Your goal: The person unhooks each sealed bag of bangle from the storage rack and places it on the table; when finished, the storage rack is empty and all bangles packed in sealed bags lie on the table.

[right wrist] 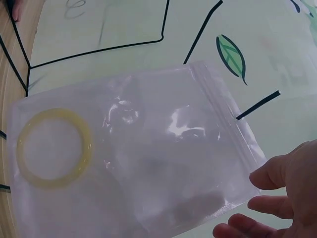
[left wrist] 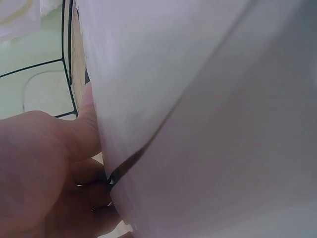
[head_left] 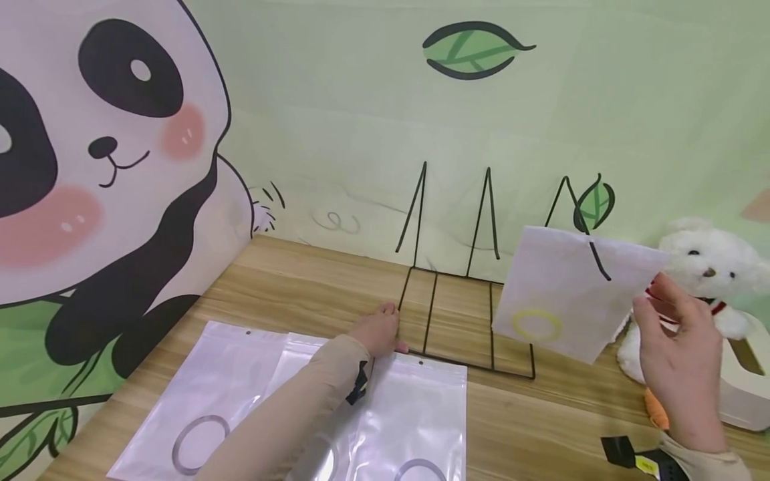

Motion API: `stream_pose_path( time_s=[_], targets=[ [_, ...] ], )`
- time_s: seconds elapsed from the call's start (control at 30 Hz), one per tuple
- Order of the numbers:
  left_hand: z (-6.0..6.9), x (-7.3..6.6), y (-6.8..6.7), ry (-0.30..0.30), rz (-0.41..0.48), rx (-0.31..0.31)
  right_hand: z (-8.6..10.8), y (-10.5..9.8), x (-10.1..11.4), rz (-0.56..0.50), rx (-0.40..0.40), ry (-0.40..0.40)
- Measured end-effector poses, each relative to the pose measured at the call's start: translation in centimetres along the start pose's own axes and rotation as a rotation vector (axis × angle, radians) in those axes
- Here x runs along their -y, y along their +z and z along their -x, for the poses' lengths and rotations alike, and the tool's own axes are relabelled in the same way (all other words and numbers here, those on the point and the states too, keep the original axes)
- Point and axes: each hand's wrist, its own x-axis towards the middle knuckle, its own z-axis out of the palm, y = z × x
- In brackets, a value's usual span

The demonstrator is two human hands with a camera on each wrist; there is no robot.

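A black wire rack (head_left: pixel 492 334) with upright hooks stands on the wooden table. My left hand (head_left: pixel 377 329) holds its base at the left front corner; in the left wrist view the fingers curl, and their contact with the wire is hidden. A clear zip bag (head_left: pixel 577 287) with a yellow ring (right wrist: pixel 54 148) in its lower part hangs from the right hook, whose tip pokes out through the bag near its zip. My right hand (head_left: pixel 682 354) is at the bag's upper right corner, thumb and forefinger apart on either side of its edge.
Several flat clear bags, such as the left bag (head_left: pixel 240 361) and right bag (head_left: pixel 421 407), lie under and beside my left forearm. A white plush bear (head_left: pixel 710 267) sits at the right by a white rounded object (head_left: pixel 746 394). A panda-printed backdrop (head_left: pixel 337 120) rises behind the table.
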Motion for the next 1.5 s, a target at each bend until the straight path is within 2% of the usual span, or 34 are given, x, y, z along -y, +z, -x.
stream_pose_path(
  time_s=[0.17, 0.4, 0.73, 0.97, 1.2, 1.5],
  targets=[
    [0.0, 0.0, -0.1, 0.006, -0.005, -0.007, 0.3, 0.1, 0.1, -0.027, -0.032, -0.015],
    [-0.1, 0.1, 0.0, 0.012, -0.013, -0.009, 0.5, 0.0, 0.4, -0.062, -0.026, 0.004],
    [0.0, -0.1, -0.1, 0.013, -0.022, -0.006, 1.0, 0.1, 0.3, -0.025, -0.038, -0.018],
    [0.0, 0.0, 0.0, 0.005, -0.012, -0.001, 1.3, 0.1, 0.4, -0.041, -0.062, -0.035],
    [-0.1, 0.2, 0.2, 0.004, -0.018, -0.005, 1.4, 0.2, 0.6, -0.077, -0.114, -0.081],
    [-0.1, 0.3, 0.2, 0.016, -0.01, -0.002, 1.3, 0.6, 1.3, -0.175, -0.162, -0.084]
  ],
)
